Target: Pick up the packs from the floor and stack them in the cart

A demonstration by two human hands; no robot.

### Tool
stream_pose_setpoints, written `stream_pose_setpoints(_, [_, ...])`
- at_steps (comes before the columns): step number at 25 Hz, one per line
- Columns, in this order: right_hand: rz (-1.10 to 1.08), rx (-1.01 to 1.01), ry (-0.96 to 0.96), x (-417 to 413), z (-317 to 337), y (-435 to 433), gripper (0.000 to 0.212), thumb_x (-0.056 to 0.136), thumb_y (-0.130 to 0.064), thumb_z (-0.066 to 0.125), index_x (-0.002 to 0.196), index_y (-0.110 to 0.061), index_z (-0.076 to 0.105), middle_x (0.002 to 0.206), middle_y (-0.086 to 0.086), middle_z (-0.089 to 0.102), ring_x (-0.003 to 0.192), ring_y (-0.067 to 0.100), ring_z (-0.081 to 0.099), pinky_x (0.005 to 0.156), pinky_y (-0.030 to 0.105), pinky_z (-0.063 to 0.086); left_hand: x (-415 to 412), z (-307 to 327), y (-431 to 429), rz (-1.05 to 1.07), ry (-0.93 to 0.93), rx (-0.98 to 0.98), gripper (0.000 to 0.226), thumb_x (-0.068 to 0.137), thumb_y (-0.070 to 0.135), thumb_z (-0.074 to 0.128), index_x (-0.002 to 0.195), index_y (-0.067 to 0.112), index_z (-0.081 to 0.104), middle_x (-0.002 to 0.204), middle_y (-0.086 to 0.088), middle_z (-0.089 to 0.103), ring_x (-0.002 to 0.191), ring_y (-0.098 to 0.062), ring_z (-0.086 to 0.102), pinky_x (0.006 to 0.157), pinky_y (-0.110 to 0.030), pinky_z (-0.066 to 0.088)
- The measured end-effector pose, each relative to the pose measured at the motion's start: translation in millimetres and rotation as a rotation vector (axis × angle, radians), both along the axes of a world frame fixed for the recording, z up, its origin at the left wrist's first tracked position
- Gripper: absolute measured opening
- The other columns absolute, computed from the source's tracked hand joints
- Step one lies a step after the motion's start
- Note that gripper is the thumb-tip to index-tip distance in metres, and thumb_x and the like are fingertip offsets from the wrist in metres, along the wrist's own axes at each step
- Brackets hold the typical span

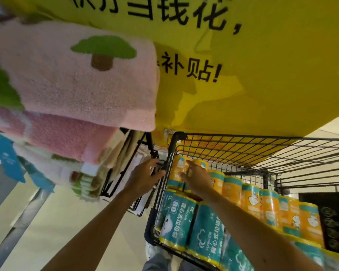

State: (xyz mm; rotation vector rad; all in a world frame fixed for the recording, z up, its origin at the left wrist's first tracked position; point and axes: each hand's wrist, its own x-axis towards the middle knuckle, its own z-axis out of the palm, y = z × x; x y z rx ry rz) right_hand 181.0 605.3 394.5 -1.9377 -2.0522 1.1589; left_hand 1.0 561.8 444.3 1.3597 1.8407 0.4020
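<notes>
Seemingly right hand (196,178) grips orange pack (178,170); left hand (146,176) at cart rim (243,138), grasp unclear.

Your black wire-grid cart (243,136) reads as metal rod under a dark matt coating, thin and smooth. The orange roll packs (250,196) in it wear tight plastic film, glossy, with light streaks down the curves. The teal roll packs (202,227) nearest you carry the same shiny wrap. On your left, the folded pink blankets (67,79) are knitted cloth, fuzzy, nubbly and matt. The yellow banner with black characters (262,65) looks like thin sheet, creased, with a faint sheen. The pale floor (70,222) is smooth and lightly reflective.
</notes>
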Motion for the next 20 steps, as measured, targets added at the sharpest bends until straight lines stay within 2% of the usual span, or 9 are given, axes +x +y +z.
stream_pose_setpoints(4, [-0.005,0.088,-0.064,41.4,45.4,5.5,0.063,0.095,-0.044,0.050,0.147,-0.017,0.028,0.141,0.008,0.047,0.129,0.026,0.044,0.099,0.034,0.041,28.6,28.4,23.3,-0.225,0.218,0.021,0.061,0.091,0.046,0.056,0.144,0.020,0.038,0.147,-0.004,0.042,0.132,-0.023,0.043,0.102,-0.033,0.039])
stream_pose_setpoints(10, [-0.222,0.222,-0.190,106.3,111.2,-25.7,0.066,0.096,-0.046,0.046,0.148,-0.013,0.025,0.144,0.012,0.042,0.127,0.030,0.046,0.098,0.038,0.042,93.5,73.8,57.5,-0.649,0.463,0.172,0.070,0.093,0.056,0.046,0.150,0.020,0.027,0.155,-0.002,0.029,0.141,-0.023,0.029,0.112,-0.037,0.031])
stream_pose_setpoints(13, [-0.383,0.253,-0.266,128.6,139.0,-61.5,0.073,0.093,-0.052,0.048,0.150,-0.014,0.021,0.142,0.012,0.044,0.123,0.029,0.049,0.098,0.041,0.045,129.4,98.7,55.5,-0.837,0.484,0.306,0.069,0.093,0.057,0.044,0.148,0.019,0.030,0.153,-0.002,0.032,0.139,-0.023,0.032,0.111,-0.038,0.032])
stream_pose_setpoints(15, [-0.462,0.277,-0.319,140.1,154.9,-87.7,0.074,0.093,-0.051,0.048,0.150,-0.015,0.020,0.145,0.011,0.041,0.129,0.028,0.044,0.102,0.041,0.042,153.2,111.5,48.0,-0.928,0.490,0.373,0.071,0.091,0.060,0.044,0.148,0.020,0.030,0.152,-0.002,0.033,0.138,-0.024,0.033,0.109,-0.038,0.034])
stream_pose_setpoints(20, [-0.705,0.298,-0.448,175.1,185.7,-189.5,0.075,0.092,-0.052,0.049,0.151,-0.018,0.018,0.147,0.009,0.039,0.131,0.028,0.041,0.100,0.043,0.043,231.0,130.8,-7.6,-1.264,0.501,0.555,0.080,0.086,0.069,0.041,0.150,0.023,0.024,0.153,-0.003,0.032,0.138,-0.025,0.033,0.111,-0.045,0.030])
